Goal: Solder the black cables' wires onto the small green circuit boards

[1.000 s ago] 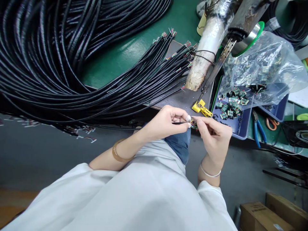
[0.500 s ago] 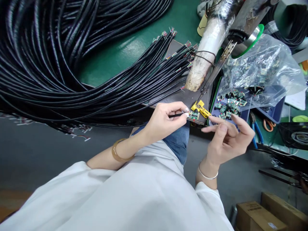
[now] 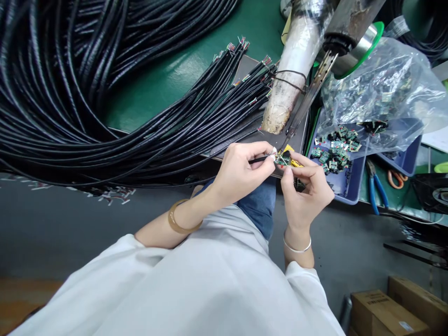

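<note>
My left hand [image 3: 241,170] pinches the end of a black cable [image 3: 258,160], whose thin coloured wires meet a small green circuit board [image 3: 282,160]. From the other side, my right hand [image 3: 306,184] has its thumb and forefinger drawn together at the board's right end. A pale thin wire shows by those fingertips; whether they grip it or the board is hidden. Behind the board is a yellow clip-like holder [image 3: 289,148], partly covered by the right fingers. The slim tip of a soldering iron [image 3: 308,103] points down just above the board.
Many black cables [image 3: 157,130] with stripped ends spread over the green table [image 3: 147,91]. A wrapped white pipe [image 3: 285,88] hangs beside the iron. At right are a blue tray [image 3: 353,184] of circuit boards, a clear plastic bag [image 3: 381,93], blue-handled pliers [image 3: 376,191] and orange-handled scissors [image 3: 397,178].
My right hand has moved left to the circuit board, and its spread fingers have closed to a pinch. My left hand still holds the cable. The view has shifted slightly.
</note>
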`<state>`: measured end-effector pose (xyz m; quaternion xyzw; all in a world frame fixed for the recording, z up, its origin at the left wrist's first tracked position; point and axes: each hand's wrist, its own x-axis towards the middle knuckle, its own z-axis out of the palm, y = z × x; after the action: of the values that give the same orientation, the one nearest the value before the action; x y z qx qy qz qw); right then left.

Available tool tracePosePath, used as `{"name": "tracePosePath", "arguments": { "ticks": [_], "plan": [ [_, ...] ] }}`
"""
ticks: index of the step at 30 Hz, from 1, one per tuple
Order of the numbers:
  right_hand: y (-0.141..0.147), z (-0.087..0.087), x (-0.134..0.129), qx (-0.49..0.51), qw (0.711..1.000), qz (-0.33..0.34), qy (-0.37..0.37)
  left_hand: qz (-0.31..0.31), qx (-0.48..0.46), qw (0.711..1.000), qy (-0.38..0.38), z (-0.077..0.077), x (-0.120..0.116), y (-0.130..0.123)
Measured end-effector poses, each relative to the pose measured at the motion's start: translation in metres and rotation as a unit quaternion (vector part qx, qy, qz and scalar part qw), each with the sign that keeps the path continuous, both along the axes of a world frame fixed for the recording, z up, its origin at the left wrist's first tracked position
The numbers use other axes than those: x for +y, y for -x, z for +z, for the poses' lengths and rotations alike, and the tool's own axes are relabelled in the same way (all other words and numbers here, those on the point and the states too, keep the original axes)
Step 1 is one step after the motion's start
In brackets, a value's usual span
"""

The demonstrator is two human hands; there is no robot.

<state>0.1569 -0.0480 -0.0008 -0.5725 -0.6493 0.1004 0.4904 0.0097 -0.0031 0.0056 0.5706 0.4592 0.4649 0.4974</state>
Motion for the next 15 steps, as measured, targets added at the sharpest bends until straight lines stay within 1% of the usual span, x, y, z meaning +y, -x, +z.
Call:
{"name": "tracePosePath", "arguments": {
  "ticks": [5, 11, 15],
  "plan": [
    [0.0, 0.003, 0.004, 0.0, 1.0, 0.001, 0.01, 0.004, 0.009, 1.0, 0.0, 0.004, 0.004, -0.003],
    [0.002, 0.01, 0.005, -0.026, 1.0, 0.008, -0.006, 0.003, 0.034, 0.999, -0.023, 0.009, 0.003, 0.001],
    [0.003, 0.011, 0.003, -0.051, 0.998, 0.005, -0.035, 0.001, 0.046, 0.998, -0.05, 0.01, 0.002, 0.003]
  ]
}}
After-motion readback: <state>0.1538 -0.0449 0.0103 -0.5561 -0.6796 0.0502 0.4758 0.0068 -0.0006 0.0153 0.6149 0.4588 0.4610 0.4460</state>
